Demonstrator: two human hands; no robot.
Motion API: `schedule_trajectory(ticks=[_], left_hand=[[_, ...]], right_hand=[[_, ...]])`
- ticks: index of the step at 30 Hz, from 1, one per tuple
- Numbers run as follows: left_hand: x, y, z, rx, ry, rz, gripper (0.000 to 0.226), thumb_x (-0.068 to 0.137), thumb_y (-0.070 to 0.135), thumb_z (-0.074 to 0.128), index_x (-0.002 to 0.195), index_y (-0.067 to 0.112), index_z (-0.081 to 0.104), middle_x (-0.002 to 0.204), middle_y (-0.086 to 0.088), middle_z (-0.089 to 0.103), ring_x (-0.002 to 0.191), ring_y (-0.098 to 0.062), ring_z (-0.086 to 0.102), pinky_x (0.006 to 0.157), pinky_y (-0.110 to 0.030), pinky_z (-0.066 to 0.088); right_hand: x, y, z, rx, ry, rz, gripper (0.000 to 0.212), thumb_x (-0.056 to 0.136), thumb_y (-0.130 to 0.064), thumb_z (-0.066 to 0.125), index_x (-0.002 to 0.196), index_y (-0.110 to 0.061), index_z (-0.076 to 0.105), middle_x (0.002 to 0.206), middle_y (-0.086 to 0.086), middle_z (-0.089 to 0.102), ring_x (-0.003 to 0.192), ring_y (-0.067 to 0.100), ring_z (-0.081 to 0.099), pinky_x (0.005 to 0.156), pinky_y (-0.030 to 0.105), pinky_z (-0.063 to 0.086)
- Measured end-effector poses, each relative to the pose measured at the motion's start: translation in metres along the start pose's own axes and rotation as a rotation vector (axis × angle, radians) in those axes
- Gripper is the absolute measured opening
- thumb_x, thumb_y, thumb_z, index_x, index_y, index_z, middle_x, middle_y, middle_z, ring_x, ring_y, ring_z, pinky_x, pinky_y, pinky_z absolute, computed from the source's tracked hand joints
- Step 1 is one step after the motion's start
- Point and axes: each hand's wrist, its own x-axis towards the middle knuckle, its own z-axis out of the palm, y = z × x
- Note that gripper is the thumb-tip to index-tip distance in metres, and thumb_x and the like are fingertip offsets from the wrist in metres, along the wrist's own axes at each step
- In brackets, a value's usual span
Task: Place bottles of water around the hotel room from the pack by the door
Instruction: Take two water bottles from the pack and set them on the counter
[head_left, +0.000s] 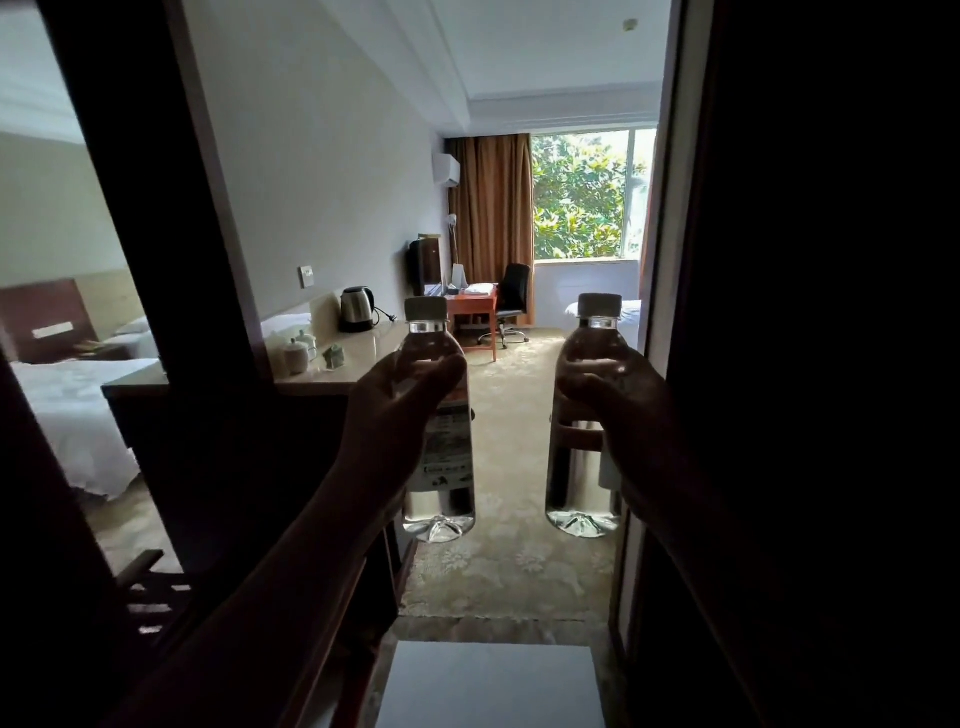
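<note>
Left hand (400, 410) grips left bottle (439, 467) at shoulder; right hand (613, 410) grips right bottle (584, 467) likewise. Both upright, capped, held mid-air in entryway. I judge them full: heavyish, smooth, slightly squeezable. I'd hold mid-body. Counter (358, 358) near left.

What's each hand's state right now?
Left hand: fingers curled round a clear plastic water bottle with printed label, held upright.
Right hand: gripping a second clear plastic water bottle, upright.
</note>
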Motion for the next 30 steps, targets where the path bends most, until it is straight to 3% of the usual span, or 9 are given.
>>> schedule_trajectory(ticks=[5,10,17,25,30], left_hand=[[0.065,-0.046,0.009,-0.034,-0.032,0.012,0.037,0.071,0.041,0.068,0.096,0.014,0.066,0.078,-0.003,0.071,0.067,-0.019,0.072,0.058,-0.03,0.058],[0.166,-0.099,-0.001,-0.033,-0.022,0.019,0.036,0.073,0.042,0.077,0.097,0.017,0.068,0.081,-0.004,0.074,0.072,-0.025,0.073,0.066,-0.038,0.06],[0.323,-0.154,-0.004,-0.096,-0.075,0.018,0.025,0.067,0.036,0.07,0.087,0.022,0.068,0.068,0.003,0.073,0.059,-0.016,0.07,0.055,-0.026,0.059],[0.457,-0.236,0.034,-0.087,-0.112,-0.001,0.033,0.069,0.036,0.07,0.096,0.016,0.068,0.072,-0.002,0.072,0.061,-0.02,0.071,0.056,-0.028,0.059],[0.542,-0.293,0.066,-0.081,-0.069,0.002,0.022,0.069,0.035,0.071,0.087,0.021,0.068,0.068,0.0,0.072,0.061,-0.022,0.07,0.056,-0.03,0.058]], right_hand=[[0.065,0.043,0.006,0.007,0.041,0.003,0.051,0.069,-0.028,0.072,0.117,-0.015,0.061,0.089,0.005,0.066,0.074,0.017,0.069,0.06,0.028,0.057],[0.16,0.095,0.025,-0.007,0.075,-0.002,0.047,0.071,-0.027,0.072,0.116,-0.016,0.063,0.087,0.003,0.069,0.074,0.018,0.071,0.061,0.029,0.057],[0.311,0.152,0.038,-0.057,0.109,0.002,0.052,0.072,-0.031,0.072,0.121,-0.017,0.06,0.099,0.008,0.069,0.08,0.016,0.073,0.063,0.028,0.058],[0.444,0.224,0.015,-0.053,0.147,0.018,0.047,0.073,-0.028,0.073,0.118,-0.018,0.061,0.105,0.016,0.069,0.083,0.019,0.074,0.063,0.031,0.06],[0.541,0.276,-0.016,-0.045,0.124,-0.012,0.053,0.074,-0.031,0.071,0.123,-0.016,0.058,0.104,0.011,0.069,0.087,0.02,0.074,0.066,0.031,0.06]])
